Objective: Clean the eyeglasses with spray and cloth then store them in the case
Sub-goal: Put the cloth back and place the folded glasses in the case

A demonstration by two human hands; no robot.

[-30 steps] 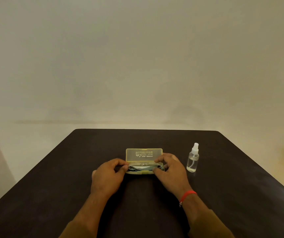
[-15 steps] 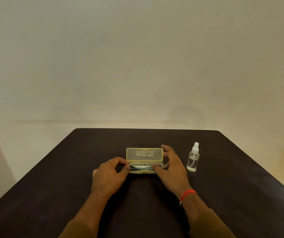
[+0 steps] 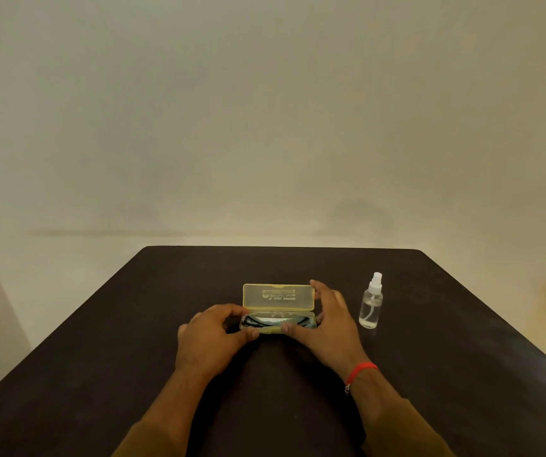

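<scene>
A translucent yellow glasses case (image 3: 278, 295) lies open in the middle of the dark table, its lid standing upright. Dark-framed eyeglasses (image 3: 266, 321) lie folded in its base, with a greyish cloth among them. My left hand (image 3: 212, 338) grips the left end of the base, thumb on its front edge. My right hand (image 3: 331, 319) spans the right end: thumb on the front rim, fingers reaching up to the lid's right edge. A clear spray bottle (image 3: 371, 301) with a white nozzle stands upright to the right of my right hand, untouched.
The dark table (image 3: 100, 357) ends at a far edge just behind the case, and its right side falls off past the bottle. A plain pale wall lies beyond. A red thread bracelet (image 3: 360, 371) circles my right wrist.
My right hand has left the glasses in the base and lifted its fingers up to the lid's right edge. My left hand stayed at the case's left end.
</scene>
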